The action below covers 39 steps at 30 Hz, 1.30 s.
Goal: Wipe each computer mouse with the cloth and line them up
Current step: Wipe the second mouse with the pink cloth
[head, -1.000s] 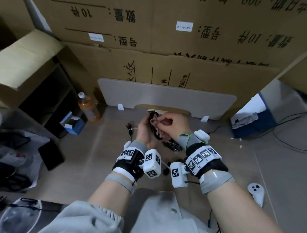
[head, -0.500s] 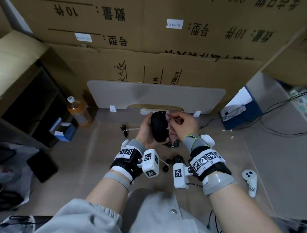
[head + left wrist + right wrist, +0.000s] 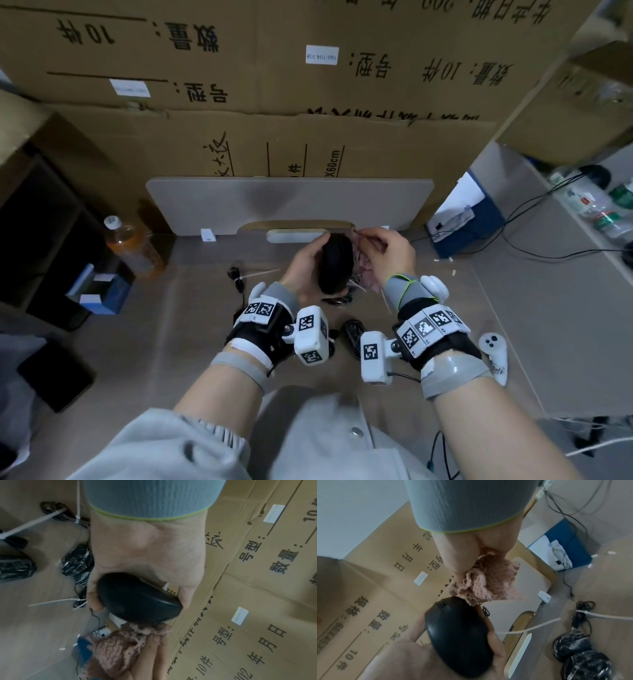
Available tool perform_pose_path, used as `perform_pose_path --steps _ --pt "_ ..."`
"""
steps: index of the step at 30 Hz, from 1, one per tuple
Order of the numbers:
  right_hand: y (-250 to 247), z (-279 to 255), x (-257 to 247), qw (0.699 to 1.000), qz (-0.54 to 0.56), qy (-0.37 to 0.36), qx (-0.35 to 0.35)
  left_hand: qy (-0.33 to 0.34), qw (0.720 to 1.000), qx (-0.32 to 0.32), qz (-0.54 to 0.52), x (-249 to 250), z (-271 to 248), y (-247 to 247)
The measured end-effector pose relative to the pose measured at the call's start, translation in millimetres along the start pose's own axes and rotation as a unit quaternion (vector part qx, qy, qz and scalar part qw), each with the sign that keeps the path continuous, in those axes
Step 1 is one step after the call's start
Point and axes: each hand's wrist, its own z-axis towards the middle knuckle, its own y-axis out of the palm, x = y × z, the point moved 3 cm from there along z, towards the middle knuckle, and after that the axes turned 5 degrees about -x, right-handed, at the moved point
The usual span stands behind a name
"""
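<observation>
The black mouse [image 3: 137, 599] has a smooth, matt plastic shell with a faint sheen along its edge. The cloth [image 3: 489, 581] beside it is pink, nubbly and loosely knitted, fraying into loose threads at the hem. Two more mice [image 3: 580, 657] on the desk [image 3: 171, 325] look wrapped in crinkled, glossy clear film, though blur makes that uncertain. The desk is a pale, matt wood-grain laminate. Behind it stand cardboard boxes [image 3: 376, 78], brown, dull and creased, with printed black characters and white paper labels. The bottle [image 3: 133, 246] is clear plastic.
</observation>
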Motion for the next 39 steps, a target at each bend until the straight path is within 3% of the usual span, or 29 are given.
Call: perform_pose_path --steps 5,9,12,15,19,21,24,27,31,39 --pt "-5 -5 -14 0.998 0.054 -0.019 0.026 0.015 0.999 -0.007 -0.035 0 -2 6" --pt "7 -7 -21 0.998 0.015 -0.039 -0.043 0.03 0.997 -0.041 -0.057 -4 -10 15" --pt "24 -13 -20 0.996 -0.007 -0.053 -0.072 0.036 0.994 -0.03 -0.098 0 -10 17" --pt "31 -14 -22 0.993 -0.045 -0.067 -0.082 0.048 0.993 0.023 -0.11 -1 -11 13" --pt "34 -20 -19 0.979 -0.076 -0.036 -0.185 0.054 0.981 0.087 -0.165 8 -9 -1" --pt "38 -27 -11 0.977 -0.077 -0.027 -0.199 0.065 0.976 0.095 -0.183 16 -8 -7" --pt "38 -32 -3 0.985 -0.011 -0.007 -0.173 0.079 0.975 0.106 -0.179 27 -10 -7" --pt "29 -27 -6 0.989 0.02 -0.01 -0.145 0.061 0.981 0.065 -0.173 27 -10 -6" --pt "18 -21 -7 0.994 0.02 -0.004 -0.103 0.049 0.983 0.068 -0.162 18 -10 -8" --pt "8 -13 1 1.0 -0.004 0.03 0.0 0.041 0.99 0.015 -0.135 15 -19 13"
